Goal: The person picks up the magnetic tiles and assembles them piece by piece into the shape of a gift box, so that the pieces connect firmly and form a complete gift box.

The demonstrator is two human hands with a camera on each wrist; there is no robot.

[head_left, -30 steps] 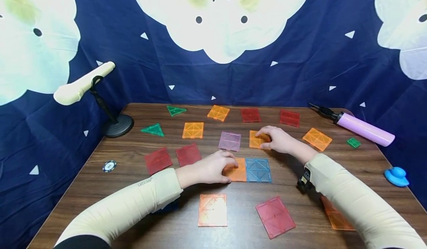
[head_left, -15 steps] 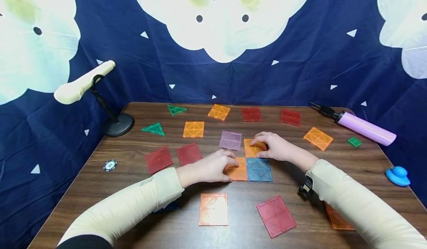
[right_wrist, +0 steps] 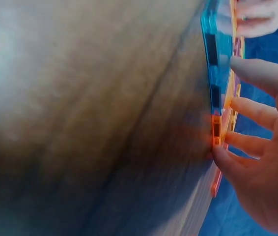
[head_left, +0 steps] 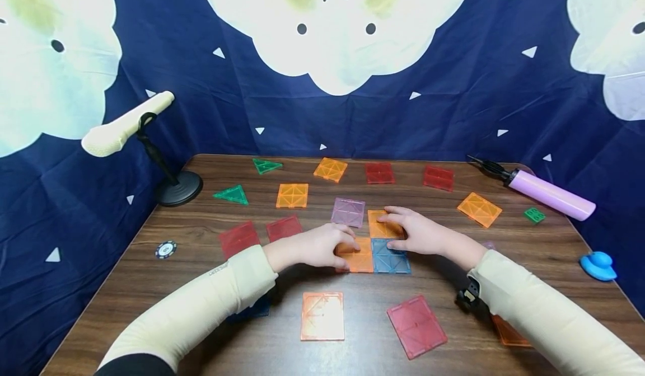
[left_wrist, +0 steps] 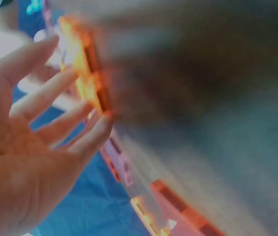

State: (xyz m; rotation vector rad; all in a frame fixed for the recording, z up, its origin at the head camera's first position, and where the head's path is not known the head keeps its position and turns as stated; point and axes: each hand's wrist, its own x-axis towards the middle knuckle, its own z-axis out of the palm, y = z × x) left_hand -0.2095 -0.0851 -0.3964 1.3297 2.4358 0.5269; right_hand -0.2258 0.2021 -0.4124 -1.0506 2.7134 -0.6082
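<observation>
On the table lie translucent square magnetic tiles. In the head view, my left hand [head_left: 325, 244] rests its fingertips on an orange tile [head_left: 361, 259]. A blue tile [head_left: 392, 263] adjoins its right side. Behind the blue tile, edge to edge or nearly so, lies a second orange tile [head_left: 383, 228]. My right hand [head_left: 415, 230] has fingers on that rear tile and its thumb over the blue one. The right wrist view shows fairly straight fingers [right_wrist: 252, 113] along the blue and orange edges. In the left wrist view, loosely spread fingers [left_wrist: 55, 93] touch an orange tile edge.
A purple tile [head_left: 347, 212] lies just left of the rear orange tile. Red tiles [head_left: 241, 239], more orange tiles [head_left: 322, 316] and green triangles [head_left: 233, 194] lie around. A pink pump [head_left: 551, 196], a blue toy duck [head_left: 598, 266] and a black stand [head_left: 178, 188] stand near the edges.
My right hand slid the rear orange tile towards me and left, up to the blue tile, then shifted slightly nearer so its thumb lies over the blue tile. My left hand stayed nearly still.
</observation>
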